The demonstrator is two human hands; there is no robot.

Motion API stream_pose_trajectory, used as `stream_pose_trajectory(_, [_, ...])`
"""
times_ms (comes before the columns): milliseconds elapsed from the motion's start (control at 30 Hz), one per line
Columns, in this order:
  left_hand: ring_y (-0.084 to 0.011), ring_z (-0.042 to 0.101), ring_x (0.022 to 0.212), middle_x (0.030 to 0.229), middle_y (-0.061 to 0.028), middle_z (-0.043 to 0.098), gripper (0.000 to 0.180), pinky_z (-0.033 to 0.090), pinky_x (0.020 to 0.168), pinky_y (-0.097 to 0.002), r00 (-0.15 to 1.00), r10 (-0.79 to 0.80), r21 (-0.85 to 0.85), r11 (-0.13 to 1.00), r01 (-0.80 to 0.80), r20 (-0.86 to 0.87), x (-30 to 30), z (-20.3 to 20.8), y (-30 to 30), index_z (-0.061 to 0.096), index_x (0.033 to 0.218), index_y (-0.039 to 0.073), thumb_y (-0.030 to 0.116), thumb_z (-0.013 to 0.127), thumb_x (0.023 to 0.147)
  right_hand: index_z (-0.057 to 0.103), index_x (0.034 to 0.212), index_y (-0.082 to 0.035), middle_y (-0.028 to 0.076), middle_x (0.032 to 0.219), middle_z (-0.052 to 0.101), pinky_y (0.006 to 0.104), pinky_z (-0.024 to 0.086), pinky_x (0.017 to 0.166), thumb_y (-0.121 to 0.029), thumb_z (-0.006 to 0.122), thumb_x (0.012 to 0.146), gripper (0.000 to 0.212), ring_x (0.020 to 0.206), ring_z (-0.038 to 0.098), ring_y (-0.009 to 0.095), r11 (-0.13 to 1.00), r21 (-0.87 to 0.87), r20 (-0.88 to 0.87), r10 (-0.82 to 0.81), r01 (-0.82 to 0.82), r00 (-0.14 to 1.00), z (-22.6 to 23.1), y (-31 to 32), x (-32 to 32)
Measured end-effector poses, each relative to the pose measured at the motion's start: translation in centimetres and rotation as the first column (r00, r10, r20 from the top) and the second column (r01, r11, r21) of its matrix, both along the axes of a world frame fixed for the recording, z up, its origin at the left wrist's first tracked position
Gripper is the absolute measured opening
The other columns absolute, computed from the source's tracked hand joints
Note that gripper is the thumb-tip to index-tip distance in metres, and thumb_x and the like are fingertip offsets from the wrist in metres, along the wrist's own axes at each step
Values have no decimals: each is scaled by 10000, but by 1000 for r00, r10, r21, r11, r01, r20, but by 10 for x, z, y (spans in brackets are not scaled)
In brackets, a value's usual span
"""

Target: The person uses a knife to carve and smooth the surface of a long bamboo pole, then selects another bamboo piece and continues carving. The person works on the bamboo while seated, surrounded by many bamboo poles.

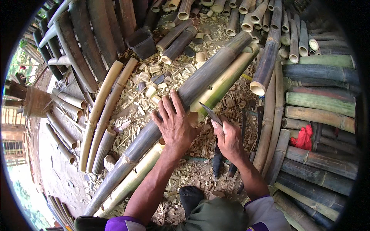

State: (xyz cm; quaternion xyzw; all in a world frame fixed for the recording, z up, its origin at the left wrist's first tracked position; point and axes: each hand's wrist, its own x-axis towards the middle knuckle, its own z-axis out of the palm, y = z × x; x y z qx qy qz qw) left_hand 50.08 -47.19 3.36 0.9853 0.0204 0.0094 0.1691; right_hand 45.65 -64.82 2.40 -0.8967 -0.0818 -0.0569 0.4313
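My left hand (174,125) lies on a long dark bamboo pole (142,141) that runs slantwise from lower left to upper right. Its fingers are stretched over the pole's surface. In my right hand (229,141) is a knife (210,113), its dark pointed blade aimed up and left toward the poles. Right beside the dark pole lies a paler, yellow-green bamboo pole (233,76), with small dark holes in its side. A cut, pale opening shows next to my left thumb, partly hidden by the hand.
Wood chips (206,144) cover the ground. Cut bamboo lengths (320,100) are stacked at the right, with a red cloth (302,136) among them. More bamboo stands at the back. A dark plastic tub (142,43) sits at the upper left, near curved bamboo pieces (101,109). A dark-sheathed tool (217,161) lies below my right hand.
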Motion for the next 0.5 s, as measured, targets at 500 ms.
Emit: stream_pose_trajectory(500, [-428, 332, 1471, 1556, -271, 346, 1057, 225, 1171, -666, 990, -52, 89, 994, 64, -132, 14, -39, -6, 214, 1608, -65, 441, 790, 881, 597, 1138, 2, 208, 740, 654, 483, 523, 552, -253, 525, 1108, 267, 654, 698, 390, 954, -268, 22, -135, 136, 991, -37, -32, 42])
